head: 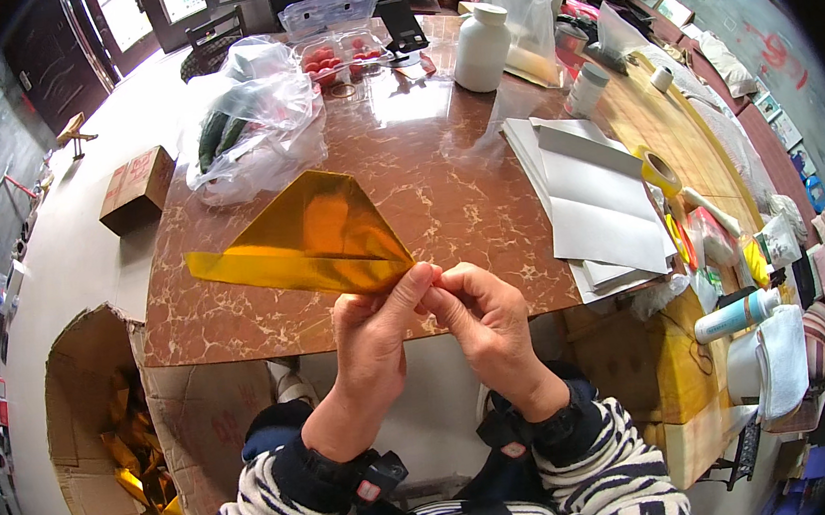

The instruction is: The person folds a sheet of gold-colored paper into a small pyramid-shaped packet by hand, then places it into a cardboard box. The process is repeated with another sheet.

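A sheet of shiny gold foil paper (pixel 312 230), folded to a pointed shape with a band along its lower side, is held above the near edge of the brown marble-patterned table (pixel 452 200). My left hand (pixel 383 336) pinches its right-hand corner between thumb and fingers. Touching the left fingertips, my right hand (pixel 483 318) has its thumb and forefinger pressed together at that same corner. The fingers hide the tip of the corner, so I cannot see how much of it the right hand grips.
Left of the table stands an open cardboard box (pixel 97 411) with folded gold pieces (pixel 140 467) inside. White papers (pixel 594 193) lie at the table's right. Farther back are a plastic bag of cucumbers (pixel 247 116), a clear box of red fruit (pixel 338 54) and a white bottle (pixel 482 46).
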`<state>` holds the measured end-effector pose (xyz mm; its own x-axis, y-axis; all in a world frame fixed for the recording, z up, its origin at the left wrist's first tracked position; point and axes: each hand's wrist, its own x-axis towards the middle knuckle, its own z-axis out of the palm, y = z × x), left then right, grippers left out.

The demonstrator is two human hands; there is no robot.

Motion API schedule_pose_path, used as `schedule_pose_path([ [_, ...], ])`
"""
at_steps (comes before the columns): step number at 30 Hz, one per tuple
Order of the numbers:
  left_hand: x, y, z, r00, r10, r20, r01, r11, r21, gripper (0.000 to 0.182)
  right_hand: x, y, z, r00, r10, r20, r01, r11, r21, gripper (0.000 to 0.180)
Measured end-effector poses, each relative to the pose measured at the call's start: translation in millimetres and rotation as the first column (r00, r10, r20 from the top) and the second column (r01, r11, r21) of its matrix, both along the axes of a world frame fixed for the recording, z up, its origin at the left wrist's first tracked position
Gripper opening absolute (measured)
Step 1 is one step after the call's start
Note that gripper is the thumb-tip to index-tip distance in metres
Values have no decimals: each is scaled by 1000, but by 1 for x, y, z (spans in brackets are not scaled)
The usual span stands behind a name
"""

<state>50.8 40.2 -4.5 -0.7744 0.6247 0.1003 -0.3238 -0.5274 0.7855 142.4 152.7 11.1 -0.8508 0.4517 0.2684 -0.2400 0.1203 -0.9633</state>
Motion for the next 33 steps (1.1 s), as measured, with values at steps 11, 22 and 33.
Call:
schedule_pose_path([
  [11,-3,-2,9,965,-104,241,113,993,-23,11,2,-12,1,997,-13,82,-3,981,193,24],
  [22,6,4,14,992,44,118,-31,993,-112,13,-3,-5,-2,992,-125,33,111,955,275,26],
  [33,4,3,13,985,-36,169,59,990,-130,18,0,-9,-5,977,-213,-21,197,860,470,19],
])
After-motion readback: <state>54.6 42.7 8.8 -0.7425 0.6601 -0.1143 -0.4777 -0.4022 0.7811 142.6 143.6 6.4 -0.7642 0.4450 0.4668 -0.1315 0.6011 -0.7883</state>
